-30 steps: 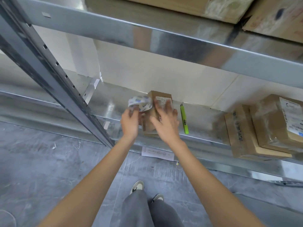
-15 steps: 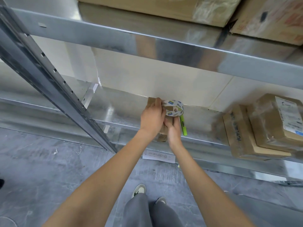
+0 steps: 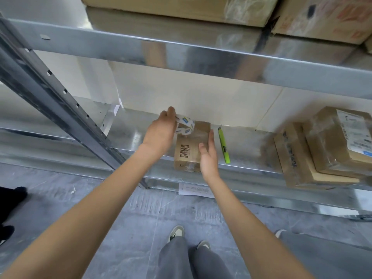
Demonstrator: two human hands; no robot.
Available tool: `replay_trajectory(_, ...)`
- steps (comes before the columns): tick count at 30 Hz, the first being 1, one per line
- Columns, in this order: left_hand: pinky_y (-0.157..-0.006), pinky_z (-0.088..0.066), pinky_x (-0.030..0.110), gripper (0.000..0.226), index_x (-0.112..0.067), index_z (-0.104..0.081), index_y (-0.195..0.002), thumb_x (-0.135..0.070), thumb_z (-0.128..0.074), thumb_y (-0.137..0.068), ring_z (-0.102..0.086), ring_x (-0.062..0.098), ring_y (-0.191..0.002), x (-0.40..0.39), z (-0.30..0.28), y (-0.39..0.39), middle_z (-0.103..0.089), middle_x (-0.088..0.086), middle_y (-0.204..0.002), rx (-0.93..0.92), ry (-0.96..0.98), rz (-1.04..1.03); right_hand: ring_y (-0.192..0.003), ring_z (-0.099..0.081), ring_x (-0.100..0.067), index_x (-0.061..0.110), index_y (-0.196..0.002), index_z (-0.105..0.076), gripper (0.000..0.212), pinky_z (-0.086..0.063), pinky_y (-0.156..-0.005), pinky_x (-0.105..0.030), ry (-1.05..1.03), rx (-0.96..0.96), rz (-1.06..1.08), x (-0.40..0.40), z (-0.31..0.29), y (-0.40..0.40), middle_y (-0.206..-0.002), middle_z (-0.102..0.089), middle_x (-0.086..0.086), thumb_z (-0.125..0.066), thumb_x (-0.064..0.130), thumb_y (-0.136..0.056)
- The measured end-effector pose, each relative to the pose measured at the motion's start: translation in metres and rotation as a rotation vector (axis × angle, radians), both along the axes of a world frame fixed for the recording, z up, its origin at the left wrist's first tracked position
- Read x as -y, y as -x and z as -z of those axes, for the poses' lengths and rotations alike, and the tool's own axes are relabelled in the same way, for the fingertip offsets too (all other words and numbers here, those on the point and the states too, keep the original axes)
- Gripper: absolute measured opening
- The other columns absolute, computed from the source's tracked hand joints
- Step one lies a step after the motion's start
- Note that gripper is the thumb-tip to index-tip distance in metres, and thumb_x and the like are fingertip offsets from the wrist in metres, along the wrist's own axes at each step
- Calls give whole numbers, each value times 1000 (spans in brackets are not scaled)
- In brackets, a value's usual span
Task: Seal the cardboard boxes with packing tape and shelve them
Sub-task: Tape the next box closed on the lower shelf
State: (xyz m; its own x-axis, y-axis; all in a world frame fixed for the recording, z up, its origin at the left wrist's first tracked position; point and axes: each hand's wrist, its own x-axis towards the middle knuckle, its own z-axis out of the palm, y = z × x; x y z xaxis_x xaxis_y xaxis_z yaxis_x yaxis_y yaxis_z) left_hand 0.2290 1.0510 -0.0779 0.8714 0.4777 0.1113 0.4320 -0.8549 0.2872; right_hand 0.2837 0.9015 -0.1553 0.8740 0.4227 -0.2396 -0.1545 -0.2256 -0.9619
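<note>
galvanised steel shelving point(image 3: 261, 150) fills the view, with a grey floor below and a pale wall behind. on the lower shelf sits a small cardboard box point(image 3: 188, 150), flat, near the front edge. the left hand point(image 3: 161, 130) grips a roll of packing tape point(image 3: 185, 125) just above the box's far end, fingers curled round the roll. the right hand point(image 3: 208, 156) lies relaxed with straight fingers against the box's right side, steadying it and holding nothing.

sealing seems to be the step in hand: a clear strip looks to run along the top of the box and down its near face, though glare makes its edges hard to follow. the next move likely calls for cutting the tape free at the far end; a green utility knife point(image 3: 224, 146) lies just beside the box on the right, within reach of the free hand.

a barcode with small digits beside it is printed on the box top; the digits are too small to read. the roll's core carries blue and yellow marks, unreadable. two taped boxes point(image 3: 330, 150) are stacked to the right, the upper with a white shipping label, illegible.
</note>
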Motion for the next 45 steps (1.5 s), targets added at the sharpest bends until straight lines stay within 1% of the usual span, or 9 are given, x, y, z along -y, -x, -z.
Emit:
replay_trajectory(7, -52, -31, 37, 52, -3, -42, -123, 20, -43, -76, -39, 31, -61, -5, -1, 14, -47, 19, -101, -39, -66, 8, -145, -20, -9, 39, -153, -11, 59, -15, -113, -22, 46, -7, -17, 0, -2, -1, -160, -20, 11, -39, 20, -104)
replay_trajectory(10, -48, -34, 40, 54, -5, -43, -118, 22, -41, -72, -44, 34, -59, -4, 13, 17, -45, 17, -96, 58, -6, -16, -149, -10, -13, 30, -155, -8, 58, -10, -122, -38, 189, 158, -54, 0, -3, -1, -163, -9, 7, -36, 20, -105)
replay_trajectory(14, -59, -43, 40, 33, -6, -46, -119, 8, -38, -90, -50, 34, -68, -4, 35, 14, -49, 17, -98, 265, 281, -191, -151, 2, -18, 18, -156, -8, 54, -3, -119, -55, 688, 648, -246, 5, -2, -5, -164, 1, 5, -24, 24, -105)
replay_trajectory(20, -76, -59, 46, 23, -4, -62, -105, -17, -43, -103, -68, 31, -82, 13, 48, -2, -68, 18, -100, 357, 970, -502, -150, 10, -15, 19, -156, -4, 72, 9, -118, -52, 832, 639, -342, 5, -9, -10, -163, 4, 6, -20, 60, -99)
replay_trajectory(31, -62, -53, 22, 23, 8, -58, -99, -6, -40, -100, -67, 30, -76, -30, 38, 9, -66, 19, -93, 122, 546, -371, -150, 5, -17, 18, -156, -6, 73, 3, -119, -54, 883, 652, -337, 4, -13, -9, -164, 1, 5, -23, 60, -98)
replay_trajectory(34, -70, -60, 41, 27, 4, -58, -101, -7, -33, -100, -71, 32, -70, -31, 56, 18, -68, 26, -105, 176, 756, -440, -150, 5, -16, 19, -157, -4, 73, 2, -119, -54, 882, 640, -342, 4, -13, -8, -164, 3, 5, -22, 60, -99)
replay_trajectory(37, -52, -59, 30, 27, 9, -54, -116, -6, -36, -103, -69, 32, -66, -23, 69, 14, -62, 30, -117, 319, 1062, -591, -150, 7, -16, 19, -156, -3, 73, 5, -118, -54, 888, 639, -350, 3, -13, -7, -164, 4, 5, -22, 60, -99)
replay_trajectory(40, -53, -57, 28, 18, 2, -53, -115, -2, -42, -102, -67, 43, -89, -9, 71, 7, -60, 29, -121, 433, 1332, -782, -150, 9, -16, 16, -156, -5, 73, 11, -116, -54, 953, 683, -363, 1, -16, -8, -164, 1, 2, -22, 58, -99)
replay_trajectory(45, -47, -56, 22, 27, 7, -54, -124, -6, -48, -101, -65, 37, -89, -7, 83, 6, -62, 29, -120, 468, 1410, -823, -150, 9, -14, 13, -155, -2, 61, 17, -112, -58, 1054, 751, -486, -10, -25, -8, -164, 3, -1, -17, 44, -105)
